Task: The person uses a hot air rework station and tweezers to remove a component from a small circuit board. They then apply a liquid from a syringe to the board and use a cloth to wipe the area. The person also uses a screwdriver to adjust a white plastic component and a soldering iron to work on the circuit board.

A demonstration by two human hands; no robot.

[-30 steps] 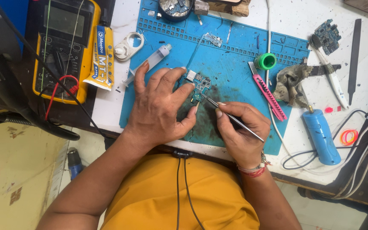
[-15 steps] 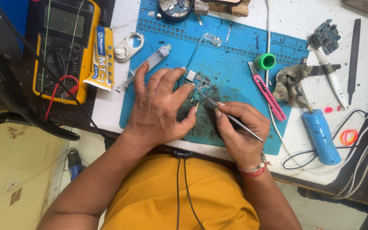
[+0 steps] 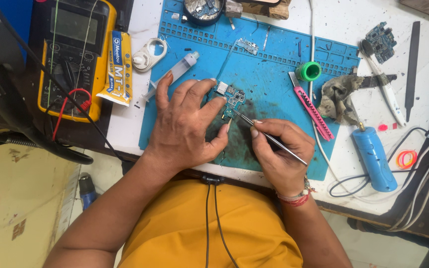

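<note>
The right hand [image 3: 280, 151] has its fingers [image 3: 257, 130] pinched narrow around a thin metal tweezers [image 3: 269, 139], whose tip touches the lower edge of a small circuit board [image 3: 230, 95] while its back end slants out past the knuckles. The left hand [image 3: 187, 126] lies flat with its fingers [image 3: 209, 105] spread wide, grasping nothing; the fingertips press down on the left part of the board and pin it against a blue work mat [image 3: 269, 64]. The board sits near the middle of the mat, at the top of a dark smudged patch, between the two hands. Just beyond the left fingers a clear syringe [image 3: 172, 75] lies slanted across the mat's left edge. To the right of the board, a pink utility knife [image 3: 311, 105] lies diagonally, with a green roll of tape [image 3: 308, 71] beside its upper end and a crumpled cloth [image 3: 337, 98] just past it. Further right on the white surface [image 3: 346, 22] lies a blue cylindrical tool [image 3: 373, 158]. On the far left a yellow multimeter [image 3: 74, 54] rests with a yellow glue tube [image 3: 116, 69] alongside it.
</note>
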